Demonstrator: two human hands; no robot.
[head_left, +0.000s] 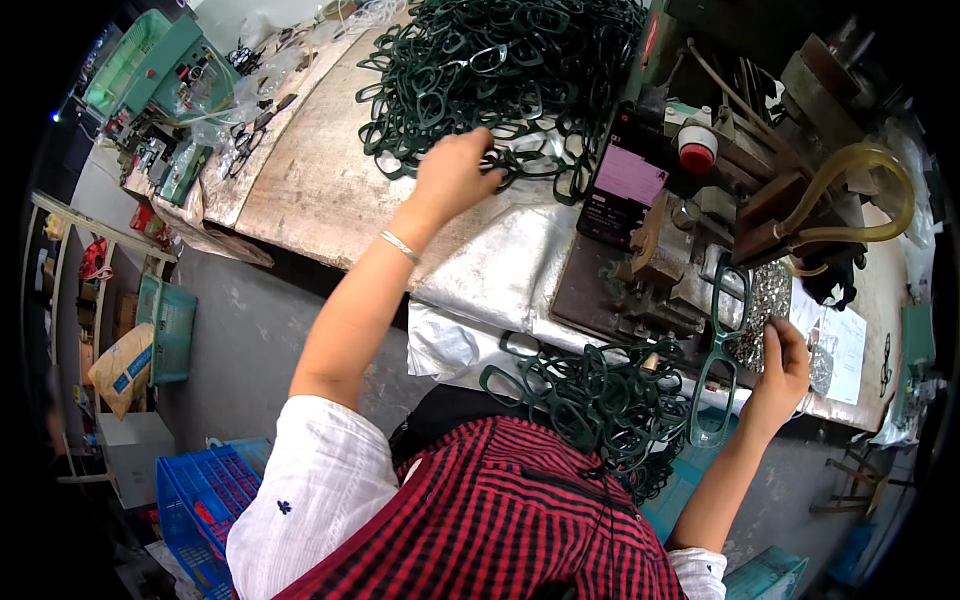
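Note:
My left hand (455, 172) reaches to the near edge of a big heap of dark green eyeglass frames (500, 75). Its thumb and index finger are apart, with frames right beside the fingertips. My right hand (782, 375) is raised at the right, fingers loosely bent, next to a heap of small metal parts (768, 290). Just left of it one green eyeglass frame (718, 345) hangs upright before the bench machine (680, 245); a narrow gap shows between frame and fingers. More green frames (600, 400) lie heaped at my lap.
A phone (625, 180) with a lit screen leans beside the machine. A yellowish hose (905, 195) loops at the right, near white paper (845, 350). Far left stands a green machine (165, 75). Blue crate (200, 510) and teal basket (170, 330) are on the left.

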